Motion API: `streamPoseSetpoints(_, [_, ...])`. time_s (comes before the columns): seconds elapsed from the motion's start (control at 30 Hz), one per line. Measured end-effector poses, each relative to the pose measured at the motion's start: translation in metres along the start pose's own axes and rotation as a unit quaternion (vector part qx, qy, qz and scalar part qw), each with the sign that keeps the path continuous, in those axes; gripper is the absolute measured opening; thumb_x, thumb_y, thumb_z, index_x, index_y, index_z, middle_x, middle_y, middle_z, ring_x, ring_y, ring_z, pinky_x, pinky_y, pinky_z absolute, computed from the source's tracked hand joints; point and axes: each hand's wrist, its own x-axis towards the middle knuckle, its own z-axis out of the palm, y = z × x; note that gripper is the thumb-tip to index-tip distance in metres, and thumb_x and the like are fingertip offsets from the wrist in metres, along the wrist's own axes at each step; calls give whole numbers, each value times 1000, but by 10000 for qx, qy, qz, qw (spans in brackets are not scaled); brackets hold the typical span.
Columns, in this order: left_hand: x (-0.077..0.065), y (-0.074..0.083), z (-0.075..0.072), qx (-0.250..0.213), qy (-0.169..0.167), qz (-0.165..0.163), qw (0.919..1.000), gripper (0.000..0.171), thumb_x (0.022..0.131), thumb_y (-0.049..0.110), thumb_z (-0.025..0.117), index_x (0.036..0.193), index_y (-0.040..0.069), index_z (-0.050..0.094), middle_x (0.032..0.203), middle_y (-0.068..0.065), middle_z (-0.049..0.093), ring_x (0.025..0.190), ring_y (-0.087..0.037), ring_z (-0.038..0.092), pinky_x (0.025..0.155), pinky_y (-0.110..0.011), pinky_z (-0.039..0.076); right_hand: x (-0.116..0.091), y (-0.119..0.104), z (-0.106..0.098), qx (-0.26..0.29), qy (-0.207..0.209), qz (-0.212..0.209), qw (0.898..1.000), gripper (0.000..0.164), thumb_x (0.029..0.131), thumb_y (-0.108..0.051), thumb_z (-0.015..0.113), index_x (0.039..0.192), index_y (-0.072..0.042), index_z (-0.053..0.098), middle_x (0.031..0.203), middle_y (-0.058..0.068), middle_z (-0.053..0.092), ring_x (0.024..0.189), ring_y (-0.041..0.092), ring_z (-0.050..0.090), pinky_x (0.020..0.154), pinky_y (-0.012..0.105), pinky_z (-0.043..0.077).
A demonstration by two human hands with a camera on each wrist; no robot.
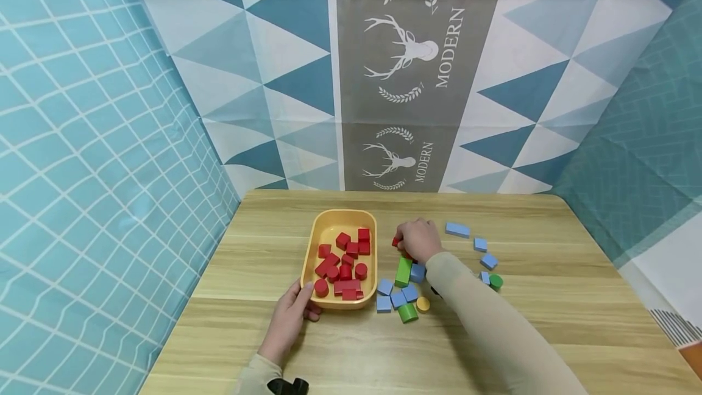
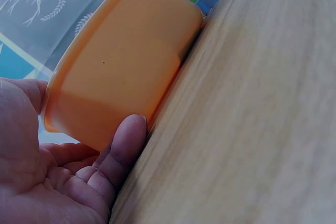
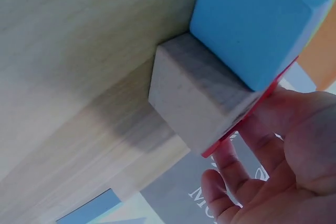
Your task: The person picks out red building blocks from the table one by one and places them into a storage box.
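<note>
My left hand grips the near left corner of a yellow-orange plastic tray, thumb at the rim and fingers against the outer wall. Several red blocks, among them cubes and cylinders, lie in the tray. To the tray's right, my right hand reaches down among loose blocks and pinches a red block, mostly hidden by the fingers. In the right wrist view, a bare-wood block and a blue block stand close by the fingertips, with a red edge showing behind them.
Right of the tray lie a long green block, several blue blocks, a green cylinder and a yellow disc. Farther right are blue blocks and a dark green cylinder. Patterned cloth hangs behind the table.
</note>
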Motion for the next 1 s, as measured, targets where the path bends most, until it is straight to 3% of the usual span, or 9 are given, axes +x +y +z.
streamPoseSetpoints(0.17, [-1, 3, 1, 47, 5, -25, 10000, 57, 107, 35, 44, 149, -2, 37, 89, -28, 64, 81, -45, 60, 72, -50, 57, 0, 0, 4, -410, 106, -164, 9990, 9, 84, -26, 79, 80, -20, 74, 75, -5, 69, 83, 27, 55, 85, 53, 46])
streamPoseSetpoints(0.37, [1, -1, 0, 115, 44, -171, 9998, 58, 107, 36, 44, 149, -2, 37, 88, -27, 63, 80, -43, 61, 72, -49, 58, 1, -1, 10, -673, 330, -400, 9964, 14, 86, -32, 72, 78, -21, 70, 70, -5, 65, 93, 30, 54, 89, 53, 44])
streamPoseSetpoints(0.5, [10, -17, -2, 55, 57, -162, 9998, 53, 107, 33, 44, 148, -1, 39, 86, -26, 63, 77, -40, 62, 70, -46, 58, 5, -15, 1, -62, 735, 10, 9973, 11, 88, -31, 69, 84, -21, 71, 79, -3, 69, 103, 32, 51, 97, 54, 38])
streamPoseSetpoints(0.67, [18, -34, -5, 59, 127, -121, 9998, 54, 106, 38, 46, 147, 4, 42, 84, -20, 64, 72, -32, 63, 64, -37, 59, 9, -50, -17, 1096, 1197, 387, 9860, 14, 89, -31, 67, 95, -21, 74, 93, -3, 71, 112, 30, 47, 101, 54, 36])
streamPoseSetpoints(0.83, [19, -37, -4, 104, 166, -83, 9998, 54, 105, 40, 46, 148, 7, 41, 85, -18, 65, 72, -30, 63, 63, -36, 59, 0, -85, -15, 1469, 955, 21, 9845, 13, 89, -33, 67, 97, -24, 73, 94, -7, 68, 109, 26, 47, 96, 51, 41])
streamPoseSetpoints(0.93, [18, -34, -4, 72, 109, -91, 9999, 53, 106, 38, 46, 149, 7, 41, 86, -19, 65, 74, -31, 63, 65, -37, 59, -6, -97, -3, 1223, 772, -249, 9892, 10, 89, -34, 67, 93, -25, 72, 86, -10, 66, 100, 23, 48, 93, 47, 41])
streamPoseSetpoints(1.0, [13, -24, -3, 90, 63, -111, 9999, 54, 106, 37, 45, 149, 4, 39, 87, -20, 65, 77, -35, 63, 68, -41, 59, -9, -101, 6, 928, 606, -304, 9934, 12, 89, -35, 68, 94, -25, 72, 85, -10, 66, 98, 21, 47, 94, 46, 40])
